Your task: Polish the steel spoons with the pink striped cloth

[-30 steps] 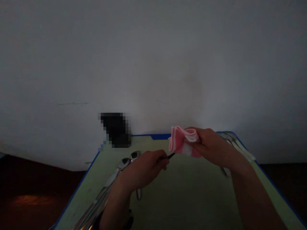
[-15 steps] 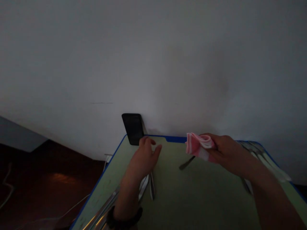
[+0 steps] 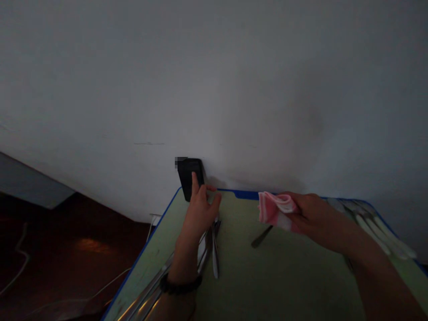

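Note:
A black phone (image 3: 186,180) leans upright against the wall at the table's far left corner. My left hand (image 3: 199,214), a dark beaded bracelet at its wrist, is open with the index finger stretched over the phone's dark screen; whether the fingertip touches it I cannot tell. My right hand (image 3: 312,216) grips a folded pink and white cloth (image 3: 276,211) above the far part of the table. From under the cloth sticks a dark metal utensil handle (image 3: 261,237); its other end is hidden, so I cannot tell whether it is held too.
Metal cutlery (image 3: 214,254) lies beside and below my left forearm, with longer shiny utensils (image 3: 143,298) at the table's left edge. White-handled utensils (image 3: 384,234) rest at the far right. The pale green table (image 3: 267,285) has a blue rim and meets the wall.
My left index finger has stretched out and up onto the front of the phone. The right hand still grips the cloth and has hardly moved. The view has shifted slightly.

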### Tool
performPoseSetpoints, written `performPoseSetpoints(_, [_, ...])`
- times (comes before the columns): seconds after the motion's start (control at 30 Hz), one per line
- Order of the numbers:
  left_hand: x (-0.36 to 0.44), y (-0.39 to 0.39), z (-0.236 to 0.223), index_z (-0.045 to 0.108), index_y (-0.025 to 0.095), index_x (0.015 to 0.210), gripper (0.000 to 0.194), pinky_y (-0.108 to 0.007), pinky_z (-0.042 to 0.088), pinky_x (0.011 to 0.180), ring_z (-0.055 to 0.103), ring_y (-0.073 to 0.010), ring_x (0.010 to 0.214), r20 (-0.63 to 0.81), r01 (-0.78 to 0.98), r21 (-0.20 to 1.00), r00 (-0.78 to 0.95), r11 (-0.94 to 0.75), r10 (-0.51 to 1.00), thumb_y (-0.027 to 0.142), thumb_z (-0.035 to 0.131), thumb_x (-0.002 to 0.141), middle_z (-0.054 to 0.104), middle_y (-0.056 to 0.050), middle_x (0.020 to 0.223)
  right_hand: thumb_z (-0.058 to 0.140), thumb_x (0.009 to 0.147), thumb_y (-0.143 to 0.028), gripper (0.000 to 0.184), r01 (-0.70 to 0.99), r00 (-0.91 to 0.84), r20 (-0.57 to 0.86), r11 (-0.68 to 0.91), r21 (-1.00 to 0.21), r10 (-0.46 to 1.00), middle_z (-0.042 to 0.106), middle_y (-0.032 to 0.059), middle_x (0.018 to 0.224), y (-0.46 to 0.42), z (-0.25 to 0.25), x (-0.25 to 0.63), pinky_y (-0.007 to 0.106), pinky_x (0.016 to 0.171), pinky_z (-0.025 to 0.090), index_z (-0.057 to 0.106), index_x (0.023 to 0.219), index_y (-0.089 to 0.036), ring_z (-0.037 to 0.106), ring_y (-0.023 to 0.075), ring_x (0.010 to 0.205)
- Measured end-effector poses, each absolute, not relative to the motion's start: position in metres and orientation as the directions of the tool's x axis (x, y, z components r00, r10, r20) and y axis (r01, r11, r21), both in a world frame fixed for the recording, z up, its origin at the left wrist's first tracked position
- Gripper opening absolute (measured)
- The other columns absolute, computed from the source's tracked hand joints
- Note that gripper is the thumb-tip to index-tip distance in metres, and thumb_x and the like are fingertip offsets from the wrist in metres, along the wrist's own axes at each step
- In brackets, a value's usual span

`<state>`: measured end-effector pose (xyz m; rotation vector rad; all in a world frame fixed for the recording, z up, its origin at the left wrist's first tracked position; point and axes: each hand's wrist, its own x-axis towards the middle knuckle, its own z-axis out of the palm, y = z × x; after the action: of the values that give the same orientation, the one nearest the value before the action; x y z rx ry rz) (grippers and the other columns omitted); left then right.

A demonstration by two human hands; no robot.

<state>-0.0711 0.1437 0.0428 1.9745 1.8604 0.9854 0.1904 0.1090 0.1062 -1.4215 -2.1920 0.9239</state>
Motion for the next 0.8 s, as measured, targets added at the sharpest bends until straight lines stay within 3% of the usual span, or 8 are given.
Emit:
performPoseSetpoints(0.13, [-0.074, 0.148, 0.035, 0.055, 0.016, 0.096, 0.019, -0.043, 0.049, 0.085, 0.056, -0.0298, 0.109, 0.331, 0.774, 0.608, -0.044, -0.178, 0.943, 0.025, 0.058, 0.08, 0.01, -0.017, 0.149, 0.049, 0.081, -0.025, 0.016, 0.679, -0.41, -0.045, 0.272, -0.681, 0.911, 0.069, 0.0033, 0.087, 0.108, 0.11, 0.19, 0.026, 0.065, 0.043, 0.062, 0.089, -0.02, 0.063, 0.0175, 0.077])
performPoseSetpoints(0.27, [-0.064, 0.139, 0.049, 0.052, 0.014, 0.105, 0.027, -0.046, 0.047, 0.087, 0.056, -0.0271, 0.104, 0.345, 0.768, 0.614, -0.053, -0.182, 0.937, 0.028, 0.056, 0.081, 0.018, -0.019, 0.143, 0.046, 0.082, -0.021, 0.02, 0.687, -0.399, -0.016, 0.288, -0.667, 0.917, 0.069, 0.0036, 0.083, 0.109, 0.11, 0.192, 0.026, 0.064, 0.043, 0.063, 0.092, -0.02, 0.063, 0.0171, 0.073])
performPoseSetpoints(0.4, [-0.044, 0.119, 0.076, 0.05, 0.018, 0.113, 0.032, -0.037, 0.047, 0.083, 0.059, -0.0193, 0.091, 0.101, 0.682, 0.676, 0.29, -0.279, 0.952, 0.04, 0.04, 0.092, 0.054, -0.01, 0.115, 0.051, 0.079, -0.021, 0.016, 0.606, -0.324, 0.11, 0.295, -0.739, 0.94, 0.067, 0.001, 0.08, 0.112, 0.107, 0.196, 0.025, 0.062, 0.042, 0.062, 0.091, -0.019, 0.061, 0.0166, 0.073])
performPoseSetpoints(0.47, [-0.033, 0.108, 0.086, 0.052, 0.02, 0.11, 0.033, -0.035, 0.046, 0.08, 0.059, -0.0197, 0.09, -0.049, 0.67, 0.687, 0.43, -0.282, 0.901, 0.044, 0.036, 0.093, 0.06, -0.007, 0.106, 0.055, 0.079, -0.026, 0.011, 0.518, -0.164, 0.225, 0.278, -0.809, 0.96, 0.064, 0.0005, 0.073, 0.113, 0.106, 0.195, 0.024, 0.06, 0.042, 0.061, 0.081, -0.018, 0.06, 0.0162, 0.07])
performPoseSetpoints(0.57, [-0.015, 0.095, 0.096, 0.056, 0.019, 0.093, 0.033, -0.031, 0.044, 0.068, 0.059, -0.0177, 0.075, -0.211, 0.705, 0.644, 0.537, -0.297, 0.817, 0.039, 0.03, 0.096, 0.063, -0.003, 0.083, 0.059, 0.077, -0.04, 0.026, 0.31, 0.171, 0.283, 0.221, -0.924, 0.944, 0.055, -0.0008, 0.055, 0.117, 0.103, 0.189, 0.025, 0.05, 0.038, 0.057, 0.063, -0.018, 0.051, 0.0133, 0.053])
performPoseSetpoints(0.63, [-0.002, 0.088, 0.102, 0.056, 0.021, 0.092, 0.03, -0.028, 0.042, 0.067, 0.059, -0.0165, 0.076, -0.229, 0.68, 0.652, 0.597, -0.334, 0.768, 0.034, 0.028, 0.096, 0.063, -0.002, 0.083, 0.054, 0.079, -0.047, 0.03, 0.023, 0.348, 0.229, 0.237, -0.971, 0.909, 0.054, -0.0011, 0.054, 0.121, 0.101, 0.18, 0.025, 0.047, 0.037, 0.059, 0.067, -0.02, 0.049, 0.0126, 0.05])
performPoseSetpoints(0.7, [0.011, 0.082, 0.107, 0.056, 0.021, 0.088, 0.033, -0.026, 0.041, 0.067, 0.059, -0.0146, 0.076, -0.221, 0.611, 0.7, 0.677, -0.368, 0.702, 0.032, 0.026, 0.097, 0.063, 0.0, 0.081, 0.042, 0.083, -0.055, 0.039, -0.257, 0.383, 0.109, 0.219, -0.941, 0.917, 0.056, -0.0004, 0.056, 0.126, 0.097, 0.169, 0.025, 0.048, 0.039, 0.063, 0.078, -0.022, 0.049, 0.013, 0.051])
performPoseSetpoints(0.8, [0.022, 0.076, 0.11, 0.057, 0.02, 0.084, 0.035, -0.027, 0.041, 0.068, 0.058, -0.0152, 0.076, -0.261, 0.625, 0.674, 0.701, -0.395, 0.663, 0.033, 0.027, 0.096, 0.063, 0.0, 0.08, 0.039, 0.082, -0.059, 0.047, -0.462, 0.242, -0.107, 0.018, -0.887, 0.964, 0.056, -0.0002, 0.056, 0.129, 0.086, 0.153, 0.027, 0.05, 0.043, 0.065, 0.088, -0.021, 0.051, 0.014, 0.05])
